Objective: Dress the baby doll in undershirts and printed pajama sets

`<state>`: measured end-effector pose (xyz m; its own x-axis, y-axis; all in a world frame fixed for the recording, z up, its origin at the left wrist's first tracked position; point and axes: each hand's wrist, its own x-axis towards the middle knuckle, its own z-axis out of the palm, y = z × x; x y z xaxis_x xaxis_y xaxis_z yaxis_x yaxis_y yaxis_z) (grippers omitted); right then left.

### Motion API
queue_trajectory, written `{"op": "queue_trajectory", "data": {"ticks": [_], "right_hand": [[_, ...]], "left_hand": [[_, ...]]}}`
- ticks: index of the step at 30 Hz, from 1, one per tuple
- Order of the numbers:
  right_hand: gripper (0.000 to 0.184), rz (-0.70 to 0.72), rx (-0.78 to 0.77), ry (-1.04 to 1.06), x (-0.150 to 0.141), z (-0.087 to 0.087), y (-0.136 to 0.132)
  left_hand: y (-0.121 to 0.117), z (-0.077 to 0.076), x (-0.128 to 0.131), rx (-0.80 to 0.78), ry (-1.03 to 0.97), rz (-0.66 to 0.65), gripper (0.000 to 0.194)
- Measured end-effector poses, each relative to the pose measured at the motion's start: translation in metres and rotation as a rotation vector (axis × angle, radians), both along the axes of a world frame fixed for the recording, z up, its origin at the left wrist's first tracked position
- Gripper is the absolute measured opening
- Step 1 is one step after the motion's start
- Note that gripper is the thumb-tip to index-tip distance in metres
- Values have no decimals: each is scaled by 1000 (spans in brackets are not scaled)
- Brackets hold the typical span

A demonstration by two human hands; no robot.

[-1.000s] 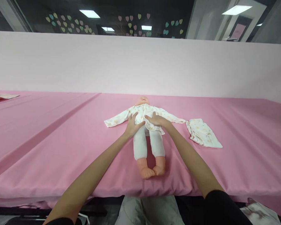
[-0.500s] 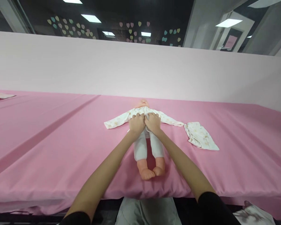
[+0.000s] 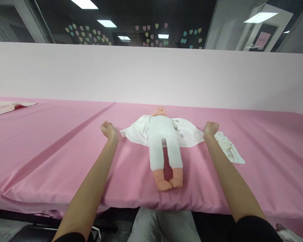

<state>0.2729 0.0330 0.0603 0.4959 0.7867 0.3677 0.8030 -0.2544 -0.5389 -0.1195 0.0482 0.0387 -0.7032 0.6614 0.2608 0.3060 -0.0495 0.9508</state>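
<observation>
A baby doll (image 3: 162, 129) with a white cloth body lies on its back, feet toward me. Under its upper body a white shirt (image 3: 138, 131) is spread, its front panels turned out to both sides with the plain inner face showing. My left hand (image 3: 109, 130) is curled closed just beyond the shirt's left end, with nothing visible in it. Past the opposite end is my right hand (image 3: 210, 129), fingers also curled and nothing seen in them; its wrist meets the shirt's edge. The doll's arms are largely hidden.
A folded patterned garment (image 3: 229, 149) lies to the right, partly behind my right forearm. At the far left is a pale pink cloth (image 3: 7, 107). The pink padded surface (image 3: 65, 161) ends at a white wall (image 3: 141, 74) behind and a front edge near my legs.
Both hands have moved apart from the doll's chest, out to either side. The shirt's front has been opened outward, uncovering the white body.
</observation>
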Motion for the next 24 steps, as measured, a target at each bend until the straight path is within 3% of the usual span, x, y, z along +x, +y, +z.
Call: {"op": "queue_trajectory", "data": {"ticks": [1,3,5,7,8,10,12,15,17,19,21,22,24], "right_hand": [[45,-96,78,42,6,-9,-4],[39,-103,227,147,4,-30,-12],[29,146,194,279,-15,-48,-20],[30,464,-54,455,-39,-59,-28],[32,578,-151,533,-52,-61,-32],[40,716,-209,657,-72,-62,-39],[47,756,-185,759,-85,-61,-42],[45,665,-138,824,-96,-66,-38],[43,578,-63,789,-102,-75,-33],[43,544,11,756,-108,-84,-28],[44,551,54,747,-111,-89,-26],[45,560,63,750,-112,-90,-26],[46,573,69,765,-112,-91,-27]], "left_hand": [[-5,-4,-3,32,-52,42,39],[-16,-12,7,-6,-106,-93,36],[-26,-17,32,-191,-92,-450,30],[-35,-21,62,-368,-54,-752,34],[-40,-23,75,-412,-9,-865,40],[-47,-26,95,-355,87,-948,50],[-50,-29,105,-274,166,-926,57],[-44,-34,101,-249,332,-808,52],[-33,-37,90,-217,522,-590,47],[-21,-41,75,-207,662,-288,45],[-8,-46,59,-279,668,-107,47],[-3,-48,51,-328,629,-117,46],[5,-50,38,-366,486,-272,34]]}}
